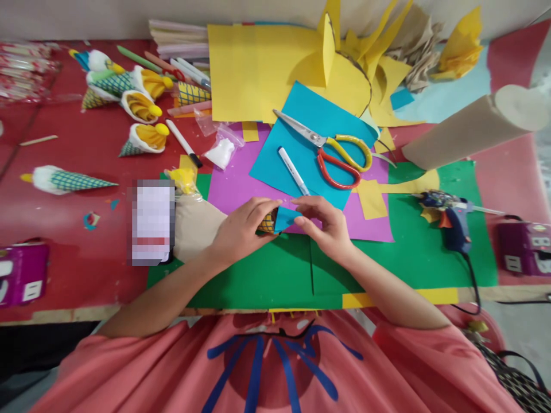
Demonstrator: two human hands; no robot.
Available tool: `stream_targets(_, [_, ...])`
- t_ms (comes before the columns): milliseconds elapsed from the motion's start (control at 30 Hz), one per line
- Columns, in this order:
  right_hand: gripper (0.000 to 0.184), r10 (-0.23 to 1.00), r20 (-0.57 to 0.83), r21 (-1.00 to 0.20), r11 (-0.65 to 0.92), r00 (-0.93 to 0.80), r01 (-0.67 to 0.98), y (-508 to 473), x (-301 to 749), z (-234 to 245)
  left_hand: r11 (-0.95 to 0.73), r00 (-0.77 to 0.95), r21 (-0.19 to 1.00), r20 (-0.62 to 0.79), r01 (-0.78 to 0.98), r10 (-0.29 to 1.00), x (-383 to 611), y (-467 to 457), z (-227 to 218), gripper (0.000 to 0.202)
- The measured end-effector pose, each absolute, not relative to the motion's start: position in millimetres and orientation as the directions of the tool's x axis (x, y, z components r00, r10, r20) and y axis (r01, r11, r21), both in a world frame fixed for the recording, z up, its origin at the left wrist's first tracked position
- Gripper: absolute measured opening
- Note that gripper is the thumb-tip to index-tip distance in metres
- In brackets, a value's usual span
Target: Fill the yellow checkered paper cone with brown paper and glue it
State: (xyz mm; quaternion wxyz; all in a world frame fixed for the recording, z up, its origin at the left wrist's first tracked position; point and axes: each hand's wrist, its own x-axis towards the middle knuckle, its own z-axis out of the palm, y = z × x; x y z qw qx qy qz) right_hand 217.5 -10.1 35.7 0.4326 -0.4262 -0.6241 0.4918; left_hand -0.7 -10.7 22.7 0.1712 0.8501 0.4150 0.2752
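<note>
My left hand [241, 226] is closed round a small paper cone [267, 222] with a yellow and dark grid pattern, mostly hidden by the fingers. A small folded piece of blue paper [286, 219] lies against the cone's right end. Thumb and fingers of my right hand [325, 226] pinch the blue paper's right edge. Both hands are above the purple sheet [228, 195] and green sheet [422, 252]. Just beyond them, a white marker [291, 168] and scissors [317, 139] with yellow and red handles rest on a blue sheet [271, 146].
A glue gun [457, 226] with a cord lies right, below a pale upright roll [460, 132]. Left are a phone [150, 221] and a finished-looking patterned cone [81, 180]; several more cones [144, 140] lie behind. A large yellow sheet [258, 74] stretches across the back.
</note>
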Motion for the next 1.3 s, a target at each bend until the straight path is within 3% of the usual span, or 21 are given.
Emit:
stream_targets(167, [0.031, 0.980, -0.071, -0.991, -0.091, -0.188, -0.100, -0.6, 217.2, 31.0, -0.559, 0.458, 0.503, 0.321, 0.659, 0.829, -1.9, -7.3, 19.5, 0.059])
stream_targets(333, [0.031, 0.957, -0.189, -0.907, -0.256, -0.219, -0.335, 5.6, 218.0, 26.6, -0.476, 0.384, 0.446, 0.285, 0.758, 0.878, -2.5, -1.4, 24.4, 0.069])
stream_targets(433, [0.034, 0.928, -0.257, -0.867, -0.345, -0.270, -0.359, 1.1, 213.3, 25.7, -0.554, 0.410, 0.470, 0.379, 0.687, 0.829, -5.7, -3.9, 26.4, 0.083])
stream_targets(500, [0.035, 0.907, -0.274, -0.861, -0.380, -0.321, -0.338, -3.7, 209.1, 25.9, -0.601, 0.430, 0.497, 0.423, 0.626, 0.798, -8.1, -8.0, 25.7, 0.075])
stream_targets(600, [0.035, 0.896, -0.229, -0.901, -0.343, -0.380, -0.266, -9.8, 204.9, 27.4, -0.623, 0.446, 0.523, 0.435, 0.582, 0.782, -9.1, -13.3, 24.0, 0.057])
stream_targets(733, [0.031, 0.917, -0.037, -0.996, -0.064, -0.397, -0.056, -13.6, 206.8, 29.4, -0.622, 0.405, 0.545, 0.474, 0.562, 0.782, -5.9, -14.3, 24.7, 0.050])
stream_targets(867, [0.043, 0.900, 0.078, -0.984, 0.139, -0.428, 0.114, -13.6, 210.3, 27.9, -0.607, 0.414, 0.520, 0.448, 0.601, 0.793, -3.7, -13.3, 25.0, 0.042])
stream_targets(1000, [0.037, 0.922, 0.070, -0.993, 0.100, -0.380, 0.059, -12.5, 209.6, 25.8, -0.630, 0.445, 0.507, 0.448, 0.588, 0.776, -2.4, -13.5, 22.4, 0.032])
stream_targets(1300, [0.033, 0.913, -0.116, -0.967, -0.193, -0.392, -0.164, -4.7, 211.5, 32.2, -0.610, 0.452, 0.652, 0.423, 0.450, 0.785, -2.8, -13.1, 20.6, 0.032])
